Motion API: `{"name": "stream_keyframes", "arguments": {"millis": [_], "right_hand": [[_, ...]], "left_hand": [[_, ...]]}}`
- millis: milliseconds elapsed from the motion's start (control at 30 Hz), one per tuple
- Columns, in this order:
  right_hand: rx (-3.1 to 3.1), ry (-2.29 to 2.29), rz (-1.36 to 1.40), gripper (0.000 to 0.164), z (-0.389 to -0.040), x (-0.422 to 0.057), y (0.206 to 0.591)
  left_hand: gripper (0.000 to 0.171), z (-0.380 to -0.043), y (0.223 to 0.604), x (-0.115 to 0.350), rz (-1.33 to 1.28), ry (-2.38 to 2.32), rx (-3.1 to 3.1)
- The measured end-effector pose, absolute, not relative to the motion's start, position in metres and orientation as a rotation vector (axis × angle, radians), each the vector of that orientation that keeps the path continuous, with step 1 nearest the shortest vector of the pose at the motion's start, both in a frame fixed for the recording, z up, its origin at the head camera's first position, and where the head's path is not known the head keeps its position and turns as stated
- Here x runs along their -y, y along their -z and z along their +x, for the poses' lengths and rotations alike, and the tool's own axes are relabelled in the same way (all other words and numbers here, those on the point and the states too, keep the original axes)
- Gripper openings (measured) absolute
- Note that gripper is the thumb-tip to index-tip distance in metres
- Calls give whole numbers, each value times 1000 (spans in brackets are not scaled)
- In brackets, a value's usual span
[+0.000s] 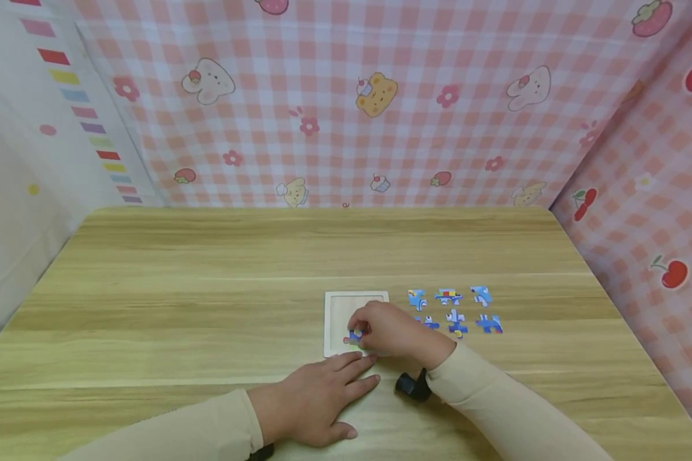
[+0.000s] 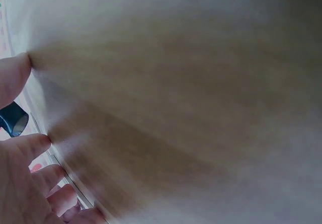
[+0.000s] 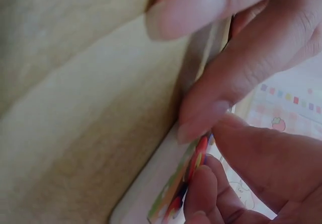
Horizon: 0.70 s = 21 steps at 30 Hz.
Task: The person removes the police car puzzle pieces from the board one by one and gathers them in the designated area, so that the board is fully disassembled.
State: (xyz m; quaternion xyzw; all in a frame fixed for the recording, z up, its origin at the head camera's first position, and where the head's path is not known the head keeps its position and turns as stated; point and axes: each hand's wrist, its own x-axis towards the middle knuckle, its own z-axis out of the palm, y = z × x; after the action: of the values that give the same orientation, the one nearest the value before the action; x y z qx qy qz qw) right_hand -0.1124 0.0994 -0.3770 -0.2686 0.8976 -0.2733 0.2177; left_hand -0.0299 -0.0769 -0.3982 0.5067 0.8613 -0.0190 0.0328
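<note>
A pale wooden puzzle tray [image 1: 327,323] lies on the table in the head view. My right hand [image 1: 395,330] reaches over its right side, pinching a blue jigsaw piece [image 1: 355,335] between thumb and fingers inside the tray's near half. In the right wrist view a colourful piece [image 3: 197,158] shows edge-on by the fingertips; its picture is mostly hidden. My left hand [image 1: 317,400] rests palm down with fingers spread, its fingertips at the tray's near edge. Fingers of the left hand also appear at the left of the left wrist view.
Several loose blue jigsaw pieces [image 1: 457,322] lie in two rows right of the tray, one partly covered by the right hand. A black wrist camera [image 1: 413,386] sits under the right wrist. Checked cloth [image 1: 334,141] hangs behind the wooden table [image 1: 207,275].
</note>
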Motion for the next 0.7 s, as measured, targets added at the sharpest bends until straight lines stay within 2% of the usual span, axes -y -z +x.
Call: {"name": "stream_keyframes", "arguments": {"millis": [700], "right_hand": [[-2478, 809, -745, 20, -114, -100, 379]], "left_hand": [[69, -29, 400, 76, 1574, 84, -2665]]}}
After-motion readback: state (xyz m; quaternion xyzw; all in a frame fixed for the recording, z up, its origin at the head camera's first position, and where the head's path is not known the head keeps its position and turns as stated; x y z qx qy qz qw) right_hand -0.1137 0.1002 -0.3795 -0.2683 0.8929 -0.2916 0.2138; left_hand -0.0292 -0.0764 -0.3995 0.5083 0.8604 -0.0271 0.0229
